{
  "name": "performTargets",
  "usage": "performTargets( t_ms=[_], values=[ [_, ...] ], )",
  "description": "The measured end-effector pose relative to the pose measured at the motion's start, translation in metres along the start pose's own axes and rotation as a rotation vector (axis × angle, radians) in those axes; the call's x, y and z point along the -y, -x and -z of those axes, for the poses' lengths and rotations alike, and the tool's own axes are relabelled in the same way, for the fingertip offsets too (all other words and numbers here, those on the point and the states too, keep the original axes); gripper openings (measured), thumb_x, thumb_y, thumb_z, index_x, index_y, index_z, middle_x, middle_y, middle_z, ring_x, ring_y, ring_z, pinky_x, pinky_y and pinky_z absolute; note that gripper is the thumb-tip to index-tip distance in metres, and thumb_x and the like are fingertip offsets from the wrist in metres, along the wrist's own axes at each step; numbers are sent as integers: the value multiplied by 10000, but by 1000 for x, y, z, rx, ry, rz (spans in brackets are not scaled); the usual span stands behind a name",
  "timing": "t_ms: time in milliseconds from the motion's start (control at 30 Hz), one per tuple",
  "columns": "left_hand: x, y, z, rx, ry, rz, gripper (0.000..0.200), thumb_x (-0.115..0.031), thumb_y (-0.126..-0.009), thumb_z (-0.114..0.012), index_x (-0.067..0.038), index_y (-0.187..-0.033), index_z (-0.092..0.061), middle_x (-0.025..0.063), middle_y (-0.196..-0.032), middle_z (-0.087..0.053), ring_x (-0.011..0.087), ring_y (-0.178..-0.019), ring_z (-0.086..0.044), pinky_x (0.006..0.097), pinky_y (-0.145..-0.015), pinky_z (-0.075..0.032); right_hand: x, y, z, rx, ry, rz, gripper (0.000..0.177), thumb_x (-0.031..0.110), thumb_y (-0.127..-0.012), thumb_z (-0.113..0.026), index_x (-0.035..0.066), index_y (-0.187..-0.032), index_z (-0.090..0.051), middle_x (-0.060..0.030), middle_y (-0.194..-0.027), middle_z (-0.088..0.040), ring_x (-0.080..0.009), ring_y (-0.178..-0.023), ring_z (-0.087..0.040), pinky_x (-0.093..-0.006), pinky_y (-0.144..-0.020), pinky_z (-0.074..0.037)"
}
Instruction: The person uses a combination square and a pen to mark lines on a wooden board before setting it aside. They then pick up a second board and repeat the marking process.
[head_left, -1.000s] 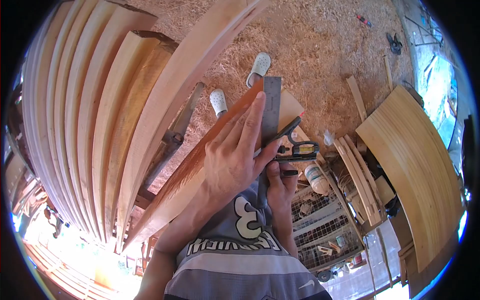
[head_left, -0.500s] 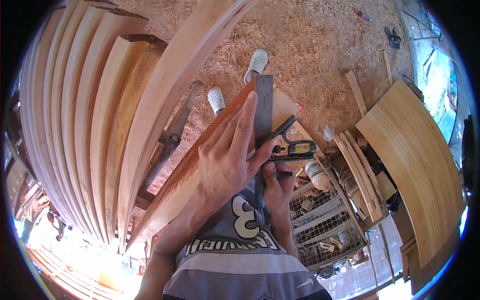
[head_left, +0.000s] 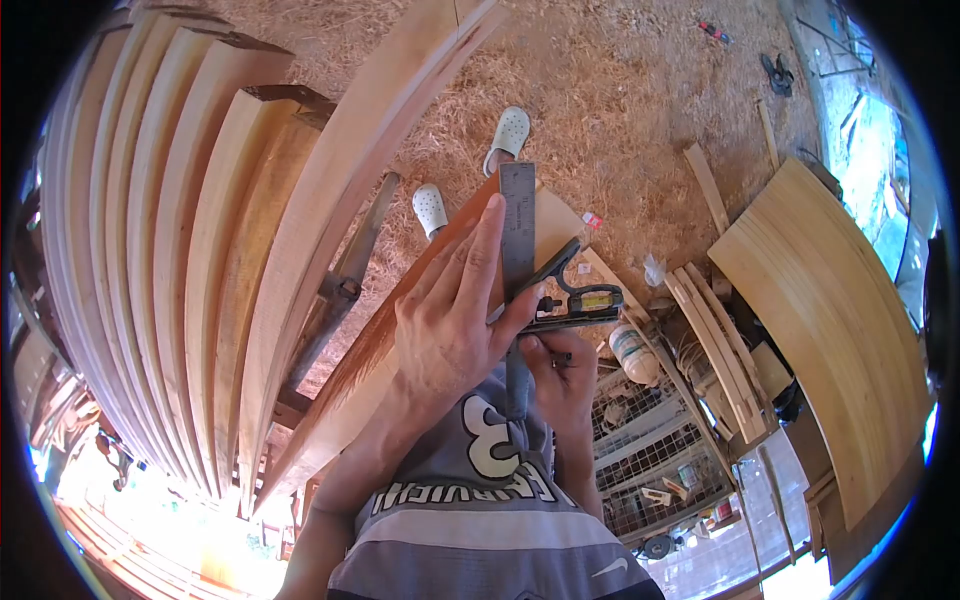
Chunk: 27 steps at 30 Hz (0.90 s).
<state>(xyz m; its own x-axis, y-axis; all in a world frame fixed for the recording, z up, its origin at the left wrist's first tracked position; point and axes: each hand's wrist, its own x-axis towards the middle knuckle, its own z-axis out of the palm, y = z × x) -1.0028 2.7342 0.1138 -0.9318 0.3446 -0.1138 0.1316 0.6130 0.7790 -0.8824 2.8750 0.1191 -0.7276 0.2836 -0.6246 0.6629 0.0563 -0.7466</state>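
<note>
A combination square with a steel blade (head_left: 517,215) and a dark head with a yellow level vial (head_left: 597,301) lies across a long wooden board (head_left: 350,400). My left hand (head_left: 448,310) rests over the board and blade, its fingers stretched along them and its thumb pressed on the square near the head. Just below the head, my right hand (head_left: 562,378) is closed, thumb and fingers together, with a small dark object (head_left: 563,357) poking out. What that object is cannot be made out.
Several curved-looking planks (head_left: 180,250) stand side by side on the left. A wide wooden panel (head_left: 830,320) and narrow strips (head_left: 715,350) lie at the right. Beside them is a wire crate (head_left: 660,460). Wood shavings cover the ground around two white clogs (head_left: 428,208).
The square and board appear slightly lower and further left. My right hand has shifted a little, and less of the small dark object shows. My left hand keeps its hold.
</note>
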Motion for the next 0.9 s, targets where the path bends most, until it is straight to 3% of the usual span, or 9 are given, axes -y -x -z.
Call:
performTargets(
  t_ms=[333,400,467,567,600,700,767,800,900],
  values=[
    [6,-5,-2,5,-3,-12,822,-234,-916,-804,53,-1581,-415,226,-1299,-705,355,-1132,-731,411,-896,-621,23,-8,-2,-17,79,60,88,19,-926,-714,-58,-952,-747,-192,-894,-744,-279,-789,-715,-361,-719,-523],
    [6,-5,-1,-10,-3,-31,826,-230,-911,-807,53,-1581,-414,227,-1296,-705,356,-1130,-731,412,-897,-620,37,-6,5,-97,228,-26,88,6,-931,-680,-41,-918,-754,-152,-853,-729,-265,-764,-699,-354,-708,-521],
    [4,-4,-1,29,-11,17,835,-224,-899,-814,54,-1579,-417,225,-1287,-708,357,-1124,-731,413,-901,-617,35,0,22,-306,252,195,322,238,-1082,-540,-16,-991,-715,-107,-843,-696,-158,-723,-602,-331,-660,-459],
    [5,-7,0,24,-5,22,843,-217,-887,-821,54,-1577,-421,223,-1280,-710,359,-1119,-732,412,-902,-614,50,-22,38,-455,326,668,456,370,-1105,-437,-21,-1047,-665,-132,-852,-678,-182,-729,-614,-348,-656,-463],
    [5,-7,0,25,-6,20,843,-217,-887,-821,54,-1577,-421,223,-1280,-710,359,-1119,-732,412,-902,-614,58,-23,36,-512,20,589,462,372,-1102,-417,-31,-1060,-639,-142,-853,-673,-200,-709,-614,-341,-637,-462],
    [3,-5,-1,10,1,6,846,-214,-880,-827,57,-1574,-426,224,-1271,-714,361,-1122,-731,410,-902,-613,73,-27,30,-432,-338,478,382,262,-1072,-439,-76,-1053,-615,-161,-857,-659,-231,-644,-604,-311,-591,-478],
    [2,-4,-1,4,-12,4,852,-208,-871,-834,57,-1572,-429,228,-1262,-717,361,-1125,-731,409,-902,-612,76,-44,17,-286,-180,550,333,248,-1068,-524,-63,-1106,-635,-187,-935,-696,-207,-706,-648,-309,-640,-530],
    [0,-4,1,2,-15,4,852,-208,-871,-834,57,-1572,-429,228,-1262,-717,361,-1125,-731,409,-902,-612,76,-49,9,-288,-120,598,240,104,-1001,-519,-78,-1100,-642,-206,-907,-686,-223,-708,-646,-315,-657,-536],
    [-3,-4,3,53,-18,49,853,-206,-864,-842,60,-1566,-437,228,-1254,-721,359,-1129,-730,408,-902,-612,69,-59,1,-318,63,635,226,64,-977,-560,-77,-1129,-649,-211,-974,-706,-247,-827,-687,-328,-736,-547]
  ],
)
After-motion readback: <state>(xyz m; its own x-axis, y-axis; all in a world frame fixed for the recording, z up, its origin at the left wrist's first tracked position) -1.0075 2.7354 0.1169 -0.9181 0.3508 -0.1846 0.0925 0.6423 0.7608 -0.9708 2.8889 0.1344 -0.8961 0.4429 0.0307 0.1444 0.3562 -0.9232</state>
